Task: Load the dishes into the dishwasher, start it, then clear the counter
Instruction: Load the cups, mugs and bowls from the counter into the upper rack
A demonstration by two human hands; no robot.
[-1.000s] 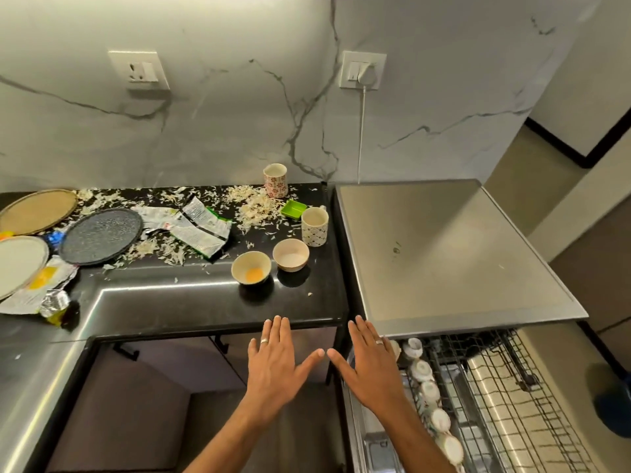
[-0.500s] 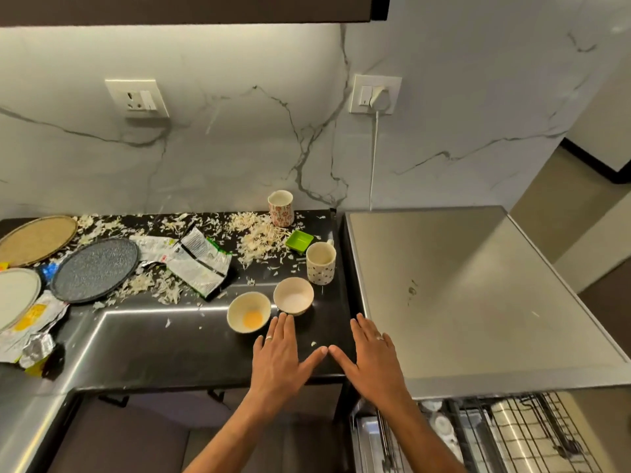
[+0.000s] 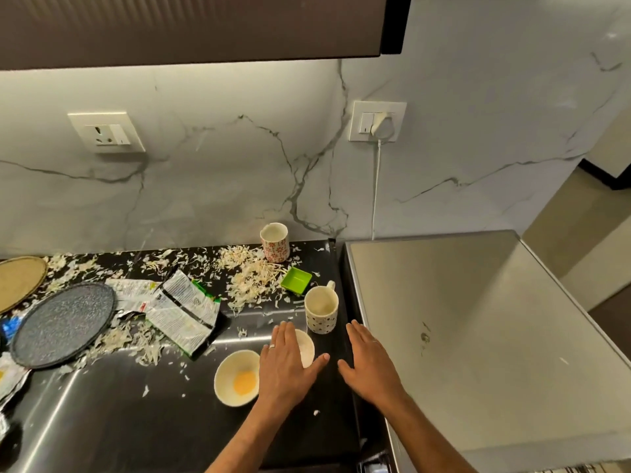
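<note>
My left hand (image 3: pixel 286 363) hovers flat, fingers spread, over a small white bowl (image 3: pixel 306 346), partly hiding it. Just left of it sits a white bowl with yellow residue (image 3: pixel 236 376). My right hand (image 3: pixel 370 361) is open and empty, at the counter's right edge below a dotted mug (image 3: pixel 321 309). A floral cup (image 3: pixel 275 242) stands by the wall, a green square dish (image 3: pixel 295 280) between the cups. A dark speckled plate (image 3: pixel 63 323) and a tan plate (image 3: pixel 18 280) lie at the left. The dishwasher's steel top (image 3: pixel 471 336) fills the right.
Shredded scraps (image 3: pixel 252 274) and torn wrappers (image 3: pixel 181 310) litter the black counter (image 3: pixel 119 414). Foil rubbish lies at the far left edge. A white cable runs down from a wall plug (image 3: pixel 382 126). A dark cabinet (image 3: pixel 205 25) hangs overhead.
The view has tilted up and both hands have moved forward from the counter's front edge onto the counter. My left hand now covers the small bowl. The dishwasher rack has dropped out of view.
</note>
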